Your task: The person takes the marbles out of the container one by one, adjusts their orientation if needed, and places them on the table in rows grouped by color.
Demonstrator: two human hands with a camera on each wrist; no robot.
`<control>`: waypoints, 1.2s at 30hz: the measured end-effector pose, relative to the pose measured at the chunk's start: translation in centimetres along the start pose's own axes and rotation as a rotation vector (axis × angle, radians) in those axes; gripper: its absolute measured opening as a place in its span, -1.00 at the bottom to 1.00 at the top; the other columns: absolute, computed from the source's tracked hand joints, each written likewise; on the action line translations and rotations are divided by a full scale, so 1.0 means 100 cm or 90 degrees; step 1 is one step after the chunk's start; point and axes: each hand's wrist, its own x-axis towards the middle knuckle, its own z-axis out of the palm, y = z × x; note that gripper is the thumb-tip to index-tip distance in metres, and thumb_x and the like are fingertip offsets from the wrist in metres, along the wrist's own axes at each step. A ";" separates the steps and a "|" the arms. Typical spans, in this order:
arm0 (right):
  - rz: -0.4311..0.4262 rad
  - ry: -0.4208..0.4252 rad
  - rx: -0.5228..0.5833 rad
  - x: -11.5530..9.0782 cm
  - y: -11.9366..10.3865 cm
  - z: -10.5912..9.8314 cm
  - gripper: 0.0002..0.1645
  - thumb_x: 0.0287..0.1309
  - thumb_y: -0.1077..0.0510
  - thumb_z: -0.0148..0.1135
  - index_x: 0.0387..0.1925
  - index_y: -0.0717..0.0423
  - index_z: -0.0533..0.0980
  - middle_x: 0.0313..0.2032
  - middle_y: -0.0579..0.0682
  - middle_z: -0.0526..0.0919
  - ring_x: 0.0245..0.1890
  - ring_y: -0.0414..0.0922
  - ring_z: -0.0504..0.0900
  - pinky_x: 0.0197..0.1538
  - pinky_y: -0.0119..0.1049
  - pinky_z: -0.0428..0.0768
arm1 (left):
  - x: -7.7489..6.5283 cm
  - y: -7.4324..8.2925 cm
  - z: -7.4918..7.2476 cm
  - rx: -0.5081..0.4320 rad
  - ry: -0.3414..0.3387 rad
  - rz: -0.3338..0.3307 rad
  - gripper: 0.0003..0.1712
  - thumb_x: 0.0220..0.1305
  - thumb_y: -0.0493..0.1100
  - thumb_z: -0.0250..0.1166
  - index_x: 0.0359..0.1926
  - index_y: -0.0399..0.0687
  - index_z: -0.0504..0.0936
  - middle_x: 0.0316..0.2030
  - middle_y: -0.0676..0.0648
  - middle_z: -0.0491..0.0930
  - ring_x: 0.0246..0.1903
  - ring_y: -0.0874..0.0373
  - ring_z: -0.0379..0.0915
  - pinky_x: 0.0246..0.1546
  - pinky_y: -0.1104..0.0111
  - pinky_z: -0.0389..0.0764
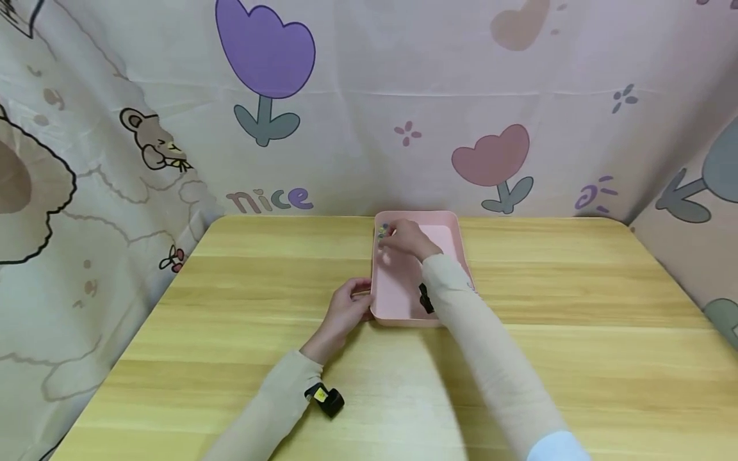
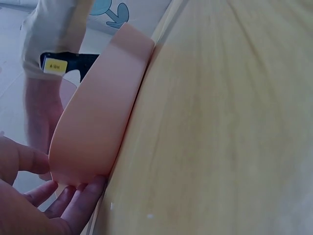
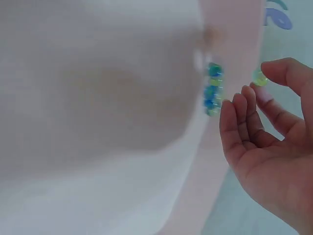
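Right hand (image 1: 409, 238) pinches a yellow-green bead (image 3: 260, 77) by the pink tray (image 1: 398, 294).
The left hand (image 1: 344, 308) touches the tray's outer wall, fingers relaxed.

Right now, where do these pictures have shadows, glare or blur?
Head view: pale glare on the table between the left sleeve and right sleeve, with a shadow beside the latter; left wrist view: table washed out at lower right; right wrist view: broad soft shadow across the pink tray, beads slightly smeared, right hand crisper.
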 end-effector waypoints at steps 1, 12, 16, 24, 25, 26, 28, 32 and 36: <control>-0.011 0.004 -0.003 -0.001 -0.002 -0.002 -0.85 0.07 0.17 0.24 -0.46 0.17 0.48 -0.49 -0.05 0.45 -0.47 -0.15 0.35 -0.42 -0.38 0.33 | -0.001 0.000 -0.001 -0.001 0.001 0.001 -0.61 0.30 -0.45 0.10 0.15 -0.46 0.40 0.06 -0.36 0.47 -0.14 -0.04 0.52 -0.27 0.25 0.69; -0.036 0.035 0.020 -0.015 -0.005 -0.016 -0.83 0.19 0.10 0.17 -0.34 0.14 0.55 -0.37 -0.01 0.58 -0.40 -0.14 0.44 -0.36 -0.37 0.41 | -0.003 -0.005 0.000 0.009 0.000 -0.006 -0.61 0.30 -0.43 0.12 0.15 -0.43 0.41 0.07 -0.34 0.48 -0.11 -0.06 0.52 -0.28 0.27 0.69; -0.035 0.054 0.044 -0.023 -0.004 -0.025 -0.82 0.20 0.10 0.16 -0.31 0.14 0.55 -0.34 0.02 0.59 -0.37 -0.11 0.49 -0.32 -0.33 0.47 | -0.001 -0.005 0.002 0.014 -0.013 0.005 -0.61 0.31 -0.41 0.12 0.14 -0.44 0.42 0.06 -0.34 0.48 -0.13 -0.04 0.53 -0.28 0.25 0.69; -0.079 0.089 0.110 -0.044 -0.013 -0.042 -0.81 0.27 0.10 0.19 -0.23 0.16 0.57 -0.33 0.08 0.64 -0.35 -0.03 0.56 -0.31 -0.24 0.54 | 0.001 -0.004 0.001 0.003 -0.017 0.008 -0.60 0.33 -0.40 0.11 0.17 -0.45 0.40 0.07 -0.36 0.47 -0.08 -0.08 0.51 -0.25 0.26 0.68; -0.084 0.095 0.114 -0.047 -0.014 -0.043 -0.81 0.27 0.10 0.20 -0.22 0.16 0.57 -0.33 0.06 0.63 -0.33 -0.01 0.57 -0.31 -0.24 0.55 | 0.001 -0.004 0.000 0.002 -0.015 0.004 -0.60 0.33 -0.40 0.11 0.17 -0.45 0.40 0.07 -0.36 0.47 -0.08 -0.08 0.51 -0.26 0.27 0.68; -0.085 0.105 0.110 -0.049 -0.015 -0.043 -0.80 0.27 0.09 0.21 -0.20 0.15 0.58 -0.33 0.04 0.64 -0.33 -0.01 0.58 -0.30 -0.24 0.55 | 0.000 -0.004 -0.002 0.001 -0.013 0.002 -0.60 0.34 -0.39 0.12 0.17 -0.45 0.40 0.07 -0.36 0.47 -0.08 -0.09 0.51 -0.26 0.27 0.68; -0.089 0.120 0.112 -0.054 -0.017 -0.044 -0.76 0.27 0.08 0.22 -0.16 0.16 0.58 -0.31 0.04 0.64 -0.32 -0.02 0.59 -0.29 -0.24 0.57 | -0.002 -0.003 -0.004 0.000 -0.007 -0.005 -0.59 0.35 -0.38 0.12 0.18 -0.45 0.39 0.08 -0.36 0.47 -0.07 -0.09 0.51 -0.27 0.28 0.68; -0.114 0.142 0.128 -0.066 -0.020 -0.052 -0.77 0.28 0.09 0.21 -0.16 0.17 0.58 -0.34 0.03 0.63 -0.36 -0.07 0.54 -0.32 -0.26 0.55 | -0.002 -0.003 -0.005 0.006 0.000 -0.007 -0.60 0.35 -0.36 0.13 0.17 -0.44 0.41 0.07 -0.35 0.48 -0.09 -0.09 0.52 -0.26 0.26 0.69; -0.165 0.155 0.164 -0.078 -0.022 -0.057 -0.84 0.26 0.16 0.22 -0.22 0.19 0.58 -0.41 0.03 0.59 -0.41 -0.07 0.48 -0.37 -0.32 0.48 | -0.001 -0.004 -0.004 0.009 0.002 -0.008 -0.61 0.34 -0.36 0.13 0.16 -0.43 0.43 0.07 -0.34 0.49 -0.10 -0.07 0.53 -0.26 0.26 0.69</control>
